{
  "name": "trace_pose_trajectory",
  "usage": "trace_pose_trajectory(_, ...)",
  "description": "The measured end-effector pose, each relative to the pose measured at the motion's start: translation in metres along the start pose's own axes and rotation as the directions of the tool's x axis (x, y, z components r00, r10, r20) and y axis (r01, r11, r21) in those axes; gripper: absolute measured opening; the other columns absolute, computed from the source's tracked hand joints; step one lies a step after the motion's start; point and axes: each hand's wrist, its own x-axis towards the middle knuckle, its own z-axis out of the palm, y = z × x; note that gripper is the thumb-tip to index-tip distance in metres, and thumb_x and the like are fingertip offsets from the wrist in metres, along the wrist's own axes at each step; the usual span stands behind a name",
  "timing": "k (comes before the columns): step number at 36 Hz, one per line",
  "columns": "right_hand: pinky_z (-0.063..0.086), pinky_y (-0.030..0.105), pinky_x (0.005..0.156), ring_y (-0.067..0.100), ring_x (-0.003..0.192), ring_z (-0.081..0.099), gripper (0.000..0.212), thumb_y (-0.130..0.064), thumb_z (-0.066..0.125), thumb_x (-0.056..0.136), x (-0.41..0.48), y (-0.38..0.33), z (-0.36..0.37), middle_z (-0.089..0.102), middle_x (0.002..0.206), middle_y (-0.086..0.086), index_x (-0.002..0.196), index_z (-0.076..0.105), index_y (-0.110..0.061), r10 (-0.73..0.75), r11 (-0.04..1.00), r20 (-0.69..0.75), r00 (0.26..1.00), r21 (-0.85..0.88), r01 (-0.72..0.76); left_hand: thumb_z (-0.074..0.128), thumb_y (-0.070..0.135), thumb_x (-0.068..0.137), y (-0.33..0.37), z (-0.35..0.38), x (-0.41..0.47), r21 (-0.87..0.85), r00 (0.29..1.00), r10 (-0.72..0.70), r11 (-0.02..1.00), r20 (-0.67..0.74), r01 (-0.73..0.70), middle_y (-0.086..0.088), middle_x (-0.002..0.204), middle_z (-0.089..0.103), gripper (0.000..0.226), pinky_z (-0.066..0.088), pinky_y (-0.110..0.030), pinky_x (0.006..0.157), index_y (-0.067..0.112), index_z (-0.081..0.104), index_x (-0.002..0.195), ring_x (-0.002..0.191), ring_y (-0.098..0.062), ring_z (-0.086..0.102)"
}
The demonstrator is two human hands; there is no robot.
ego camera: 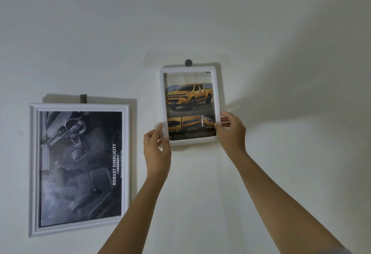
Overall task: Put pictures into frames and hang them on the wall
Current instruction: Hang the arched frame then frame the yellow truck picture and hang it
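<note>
A small white frame (188, 69) with a picture of a yellow pickup truck (189, 98) sits against the white wall, its top edge just under a round dark hook (188, 62). My left hand (156, 149) grips the frame's lower left corner, thumb on the front. My right hand (230, 131) pinches the lower right side, fingers over the front edge. To the left hangs a larger white frame (34, 169) with a dark car-interior picture (80, 165), suspended from a dark hook (83, 98).
A clear strip of tape (210, 56) runs across the wall behind the round hook. Bare white wall (281, 33) surrounds both frames, with open wall to the right and above.
</note>
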Motion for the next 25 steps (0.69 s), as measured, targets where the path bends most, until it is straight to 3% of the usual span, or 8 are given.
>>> trace_pose_trajectory(5, 0.035, -0.002, 0.06, 0.012, 0.091, 0.053, 0.034, -0.005, 0.061, 0.086, 0.001, 0.001, -0.004, 0.06, 0.112, 0.013, 0.12, 0.057, -0.007, -0.004, 1.0, 0.002, 1.0, -0.023, 0.004, 0.051, 0.011, 0.093, 0.003, -0.002, -0.001, 0.011, 1.0, -0.014, 1.0, 0.02, 0.013, -0.002, 0.122, 0.045, 0.041, 0.041, -0.015, 0.088, 0.018, 0.047, 0.133, 0.11, -0.014, 0.049)
trace_pose_trajectory(9, 0.039, 0.013, 0.073, 0.014, 0.095, 0.053, 0.035, -0.007, 0.06, 0.087, 0.004, -0.008, -0.01, 0.059, 0.113, 0.013, 0.122, 0.056, -0.007, -0.016, 1.0, 0.001, 1.0, -0.021, 0.016, 0.052, 0.015, 0.093, 0.014, -0.009, 0.001, 0.063, 1.0, 0.003, 0.998, 0.03, -0.005, -0.004, 0.127, 0.045, 0.041, 0.039, -0.02, 0.092, 0.017, 0.047, 0.133, 0.116, -0.018, 0.047)
trace_pose_trajectory(14, 0.041, 0.02, 0.078, 0.017, 0.098, 0.054, 0.033, -0.009, 0.06, 0.087, 0.01, -0.035, -0.012, 0.059, 0.111, 0.012, 0.12, 0.056, -0.008, -0.101, 0.994, -0.004, 0.995, -0.03, 0.101, 0.053, 0.021, 0.093, 0.035, -0.034, 0.012, 0.217, 0.99, 0.126, 0.967, 0.059, -0.136, 0.0, 0.133, 0.042, 0.042, 0.034, -0.022, 0.098, 0.02, 0.046, 0.135, 0.122, -0.014, 0.041)
trace_pose_trajectory(17, 0.041, 0.019, 0.077, 0.016, 0.096, 0.055, 0.031, -0.009, 0.059, 0.087, 0.006, -0.057, -0.005, 0.058, 0.107, 0.01, 0.119, 0.058, -0.009, -0.182, 0.983, 0.012, 0.983, -0.028, 0.183, 0.051, 0.023, 0.094, 0.042, -0.061, 0.024, 0.352, 0.974, 0.213, 0.908, 0.079, -0.227, 0.002, 0.138, 0.041, 0.042, 0.027, -0.021, 0.1, 0.021, 0.046, 0.135, 0.128, -0.011, 0.034)
trace_pose_trajectory(20, 0.046, 0.022, 0.081, 0.017, 0.096, 0.057, 0.031, -0.01, 0.058, 0.087, -0.009, -0.082, 0.009, 0.058, 0.106, 0.007, 0.118, 0.058, -0.011, -0.263, 0.965, 0.054, 0.963, -0.004, 0.264, 0.05, 0.024, 0.094, 0.041, -0.098, 0.034, 0.511, 0.947, 0.311, 0.802, 0.085, -0.309, -0.003, 0.136, 0.045, 0.043, 0.031, -0.03, 0.103, 0.015, 0.046, 0.136, 0.128, -0.017, 0.034)
trace_pose_trajectory(22, 0.048, 0.025, 0.082, 0.016, 0.095, 0.057, 0.032, -0.011, 0.057, 0.087, -0.026, -0.095, 0.023, 0.058, 0.107, 0.005, 0.119, 0.057, -0.011, -0.295, 0.955, 0.091, 0.951, 0.005, 0.296, 0.05, 0.025, 0.094, 0.034, -0.124, 0.037, 0.603, 0.943, 0.327, 0.74, 0.062, -0.296, -0.007, 0.136, 0.045, 0.045, 0.035, -0.041, 0.105, 0.013, 0.044, 0.137, 0.127, -0.023, 0.036)
trace_pose_trajectory(25, 0.048, 0.023, 0.084, 0.014, 0.099, 0.056, 0.033, -0.012, 0.055, 0.089, -0.064, -0.104, 0.05, 0.058, 0.111, 0.005, 0.122, 0.056, -0.011, -0.297, 0.955, 0.159, 0.942, 0.038, 0.294, 0.047, 0.031, 0.094, 0.016, -0.165, 0.035, 0.714, 0.967, 0.252, 0.671, 0.033, -0.199, -0.01, 0.143, 0.036, 0.051, 0.03, -0.047, 0.107, 0.015, 0.035, 0.142, 0.133, -0.027, 0.029)
